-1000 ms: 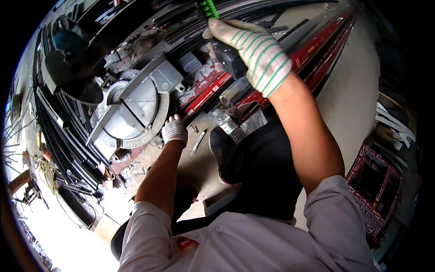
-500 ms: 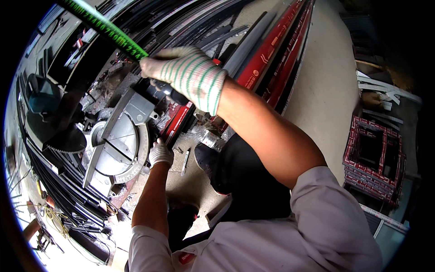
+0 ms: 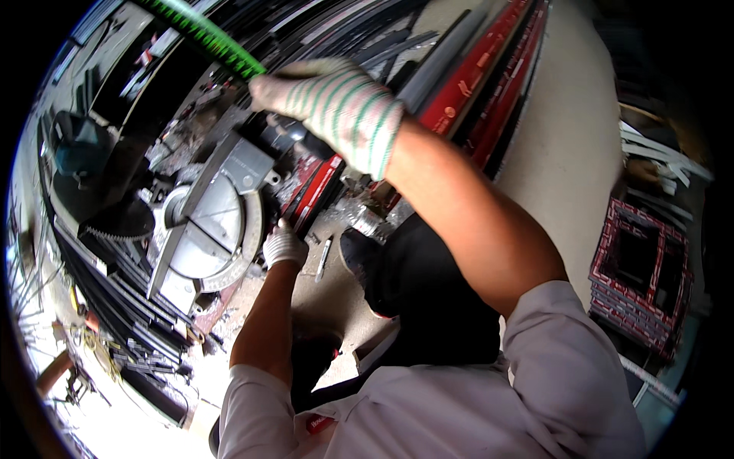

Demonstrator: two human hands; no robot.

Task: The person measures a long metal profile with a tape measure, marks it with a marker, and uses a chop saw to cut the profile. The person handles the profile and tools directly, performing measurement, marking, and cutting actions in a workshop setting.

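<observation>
The gloved right hand (image 3: pixel 336 111) holds the green tape measure (image 3: pixel 205 37), its thumb and fingers pressed together on the blade, which runs from their tips toward the upper left, while the dark case (image 3: pixel 310 143) sits under the palm. The gloved left hand (image 3: pixel 284 248) is at the near end of a red-faced bar (image 3: pixel 316 191), beside the saw's round metal base (image 3: pixel 208 222), and whether its fingers pinch that end I cannot tell. A slim pen (image 3: pixel 323 258) lies on the floor (image 3: pixel 306 287) just right of that hand.
</observation>
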